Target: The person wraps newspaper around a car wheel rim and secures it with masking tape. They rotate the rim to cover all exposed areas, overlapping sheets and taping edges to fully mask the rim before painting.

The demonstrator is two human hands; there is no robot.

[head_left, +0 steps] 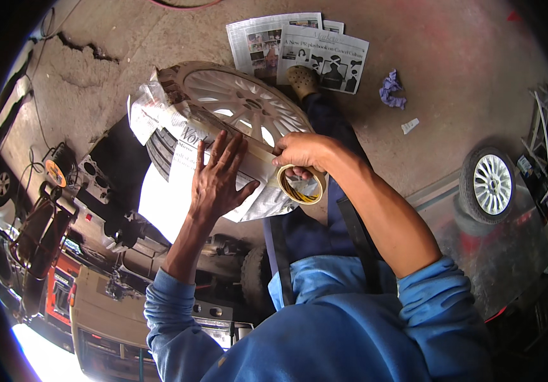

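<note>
Newspaper [186, 130] lies along the tire [159, 151] of the spoked wheel [253, 104], tilted in front of us; our left hand [219, 173] is spread flat over it, seemingly to keep the paper snug, while our right hand [302, 153] grips the tape roll [301, 195] beside the wheel, probably to keep tape close to paper, and loose sheets [322, 51] lie on the floor [452, 70] by our shoe [302, 81]

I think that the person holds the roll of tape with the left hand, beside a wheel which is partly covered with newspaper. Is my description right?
Not entirely: the head view shows the roll of tape in the right hand, not the left. The rest is right: it is beside a wheel which is partly covered with newspaper.
</note>
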